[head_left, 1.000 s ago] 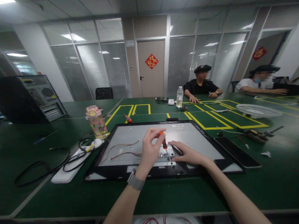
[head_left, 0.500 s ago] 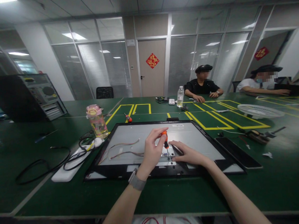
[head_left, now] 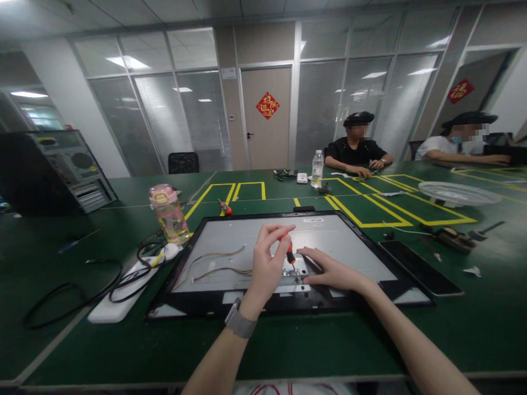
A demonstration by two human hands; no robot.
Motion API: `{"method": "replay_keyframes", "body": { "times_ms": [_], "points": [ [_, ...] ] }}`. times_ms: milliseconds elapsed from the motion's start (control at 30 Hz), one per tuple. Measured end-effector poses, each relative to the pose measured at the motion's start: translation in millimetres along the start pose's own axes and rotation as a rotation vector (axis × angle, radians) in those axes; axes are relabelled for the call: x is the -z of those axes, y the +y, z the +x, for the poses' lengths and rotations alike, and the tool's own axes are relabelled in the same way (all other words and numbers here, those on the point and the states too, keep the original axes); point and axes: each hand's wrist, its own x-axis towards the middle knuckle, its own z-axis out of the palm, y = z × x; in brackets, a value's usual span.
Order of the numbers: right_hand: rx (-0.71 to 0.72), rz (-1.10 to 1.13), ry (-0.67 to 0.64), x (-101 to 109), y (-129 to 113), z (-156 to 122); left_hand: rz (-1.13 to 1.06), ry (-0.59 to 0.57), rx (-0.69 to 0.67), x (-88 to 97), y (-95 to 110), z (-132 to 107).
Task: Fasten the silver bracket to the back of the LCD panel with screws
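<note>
A monitor panel [head_left: 363, 245] lies face down on the green table, black frame around a pale metal back. My left hand [head_left: 267, 267] is closed on a small orange-handled screwdriver [head_left: 289, 254], held upright with its tip on a small metal bracket [head_left: 299, 269] near the panel's front edge. My right hand [head_left: 333, 270] lies on the panel just right of the bracket, fingers stretched flat toward the tip. Thin wires [head_left: 214, 265] run across the panel's left half. A watch sits on my left wrist.
A pink-capped bottle [head_left: 169, 214], black cables [head_left: 83, 289] and a white keyboard [head_left: 118, 299] lie left. A second red screwdriver [head_left: 224, 208] sits behind the panel. A dark slab [head_left: 417, 266], fan grille [head_left: 457, 193] and tools lie right. Two people sit across; a computer case [head_left: 63, 169] stands far left.
My left fingers have shifted slightly on the screwdriver handle, which stays upright over the bracket. My right hand has stayed in place.
</note>
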Motion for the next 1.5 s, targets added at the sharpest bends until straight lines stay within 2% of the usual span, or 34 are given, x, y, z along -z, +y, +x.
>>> {"method": "replay_keyframes", "body": {
  "times_ms": [100,267,333,500,800,867,1033,1133,1333,1500],
  "points": [
    [-0.010,-0.005,-0.003,1,-2,-1,0.027,-0.003,-0.019,0.0,-1,0],
    [-0.021,-0.010,-0.011,2,-5,-1,0.071,0.134,-0.005,-1.2,-6,1],
    [-0.019,-0.009,-0.012,2,-4,-1,0.067,0.146,0.002,-1.5,-8,1],
    [-0.021,-0.014,-0.015,1,-2,0,0.066,0.128,-0.006,-0.9,-5,2],
    [0.001,-0.012,0.002,1,-3,0,-0.076,-0.055,-0.003,0.9,2,0],
    [-0.001,-0.014,0.002,1,-4,-1,-0.047,-0.046,-0.006,0.4,0,1],
    [-0.017,-0.019,-0.010,2,-5,-1,0.079,0.062,-0.009,0.6,-4,2],
    [-0.023,-0.017,-0.009,1,-4,-1,0.065,0.028,0.001,1.1,-4,2],
    [-0.049,-0.007,-0.028,2,-8,-2,0.096,0.046,-0.006,1.1,-5,0],
    [-0.053,-0.011,-0.029,3,-9,-3,0.073,-0.069,-0.012,2.7,-7,2]
  ]
}}
